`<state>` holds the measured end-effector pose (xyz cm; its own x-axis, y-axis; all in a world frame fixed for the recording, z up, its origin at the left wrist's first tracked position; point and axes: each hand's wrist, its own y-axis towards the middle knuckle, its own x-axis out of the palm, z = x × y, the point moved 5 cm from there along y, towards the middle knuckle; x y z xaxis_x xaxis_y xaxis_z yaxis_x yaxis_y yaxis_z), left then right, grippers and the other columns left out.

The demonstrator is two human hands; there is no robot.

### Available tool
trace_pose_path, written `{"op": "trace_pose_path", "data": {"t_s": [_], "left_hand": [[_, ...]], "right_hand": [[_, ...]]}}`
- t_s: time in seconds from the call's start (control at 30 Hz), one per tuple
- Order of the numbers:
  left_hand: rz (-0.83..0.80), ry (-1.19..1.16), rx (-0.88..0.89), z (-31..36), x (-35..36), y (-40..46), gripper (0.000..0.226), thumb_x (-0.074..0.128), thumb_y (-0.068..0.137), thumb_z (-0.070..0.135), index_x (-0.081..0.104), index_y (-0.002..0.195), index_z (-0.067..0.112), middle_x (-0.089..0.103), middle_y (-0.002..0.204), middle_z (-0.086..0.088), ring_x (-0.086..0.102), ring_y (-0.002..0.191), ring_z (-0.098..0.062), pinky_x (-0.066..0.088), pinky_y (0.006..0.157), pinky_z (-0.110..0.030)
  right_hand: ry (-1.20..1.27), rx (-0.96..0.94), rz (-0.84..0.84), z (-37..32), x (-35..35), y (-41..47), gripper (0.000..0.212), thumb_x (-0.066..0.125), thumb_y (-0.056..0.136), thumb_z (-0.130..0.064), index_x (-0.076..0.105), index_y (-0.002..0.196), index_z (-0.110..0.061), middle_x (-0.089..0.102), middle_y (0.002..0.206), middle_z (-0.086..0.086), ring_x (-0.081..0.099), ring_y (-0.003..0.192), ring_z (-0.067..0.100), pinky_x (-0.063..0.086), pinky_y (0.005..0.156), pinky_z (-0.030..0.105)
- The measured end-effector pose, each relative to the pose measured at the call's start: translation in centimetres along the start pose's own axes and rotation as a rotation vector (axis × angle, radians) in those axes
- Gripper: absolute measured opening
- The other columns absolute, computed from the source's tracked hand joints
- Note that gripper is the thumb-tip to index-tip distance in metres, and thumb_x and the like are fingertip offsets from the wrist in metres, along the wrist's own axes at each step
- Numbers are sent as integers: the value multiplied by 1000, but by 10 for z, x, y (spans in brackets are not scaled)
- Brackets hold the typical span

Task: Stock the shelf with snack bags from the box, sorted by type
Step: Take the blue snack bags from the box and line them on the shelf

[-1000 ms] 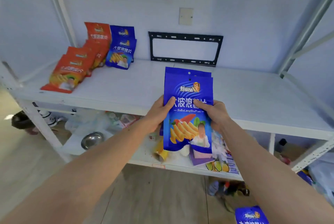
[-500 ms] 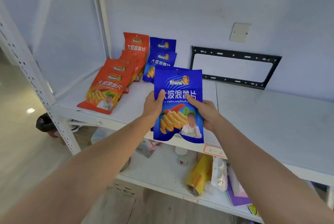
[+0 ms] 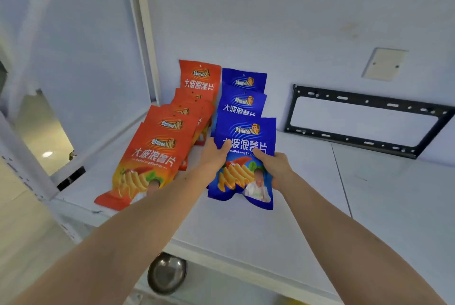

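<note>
A blue snack bag is held upright over the white shelf, in front of two other blue bags that lean against the back wall. My left hand grips its left edge, thumb across the front. My right hand grips its right edge the same way. Left of the blue row, several orange snack bags overlap in a row running from the wall toward the shelf's front. The box is out of view.
A black metal bracket is fixed on the wall behind the shelf's right half, with a blank wall plate above it. A white shelf upright stands at the back left. A steel bowl sits on the lower shelf.
Both hands have carried the blue bag forward and left, from the shelf's front edge to just in front of the blue row. The view has closed in on the shelf.
</note>
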<state>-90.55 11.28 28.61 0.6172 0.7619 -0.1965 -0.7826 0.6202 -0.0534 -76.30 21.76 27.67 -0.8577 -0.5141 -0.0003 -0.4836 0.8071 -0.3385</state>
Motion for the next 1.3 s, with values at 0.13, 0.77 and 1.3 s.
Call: {"op": "trace_pose_path", "data": {"t_s": [0.13, 0.77, 1.3], "left_hand": [[-21, -6, -5, -7, -7, 46, 41, 61, 93, 30, 53, 126, 7, 66, 120, -10, 66, 102, -23, 55, 89, -42], [-169, 14, 74, -23, -7, 123, 73, 56, 94, 6, 16, 154, 19, 45, 145, -4, 50, 126, -14, 47, 88, -21], [-110, -1, 49, -23, -10, 102, 56, 63, 93, 21, 35, 140, 12, 55, 127, 1, 58, 108, -13, 52, 81, -25]], "right_hand": [[14, 0, 41, -7, 20, 30, 35, 76, 83, -29, 58, 106, -10, 70, 106, 10, 70, 90, 26, 58, 83, 45], [-104, -80, 211, -16, 56, 100, 36, 75, 84, -31, 57, 109, -13, 69, 112, 9, 68, 91, 22, 58, 82, 40], [-118, -110, 229, -2, 57, 81, 65, 79, 79, -31, 39, 127, -14, 58, 125, 4, 63, 109, 21, 56, 81, 37]]}}
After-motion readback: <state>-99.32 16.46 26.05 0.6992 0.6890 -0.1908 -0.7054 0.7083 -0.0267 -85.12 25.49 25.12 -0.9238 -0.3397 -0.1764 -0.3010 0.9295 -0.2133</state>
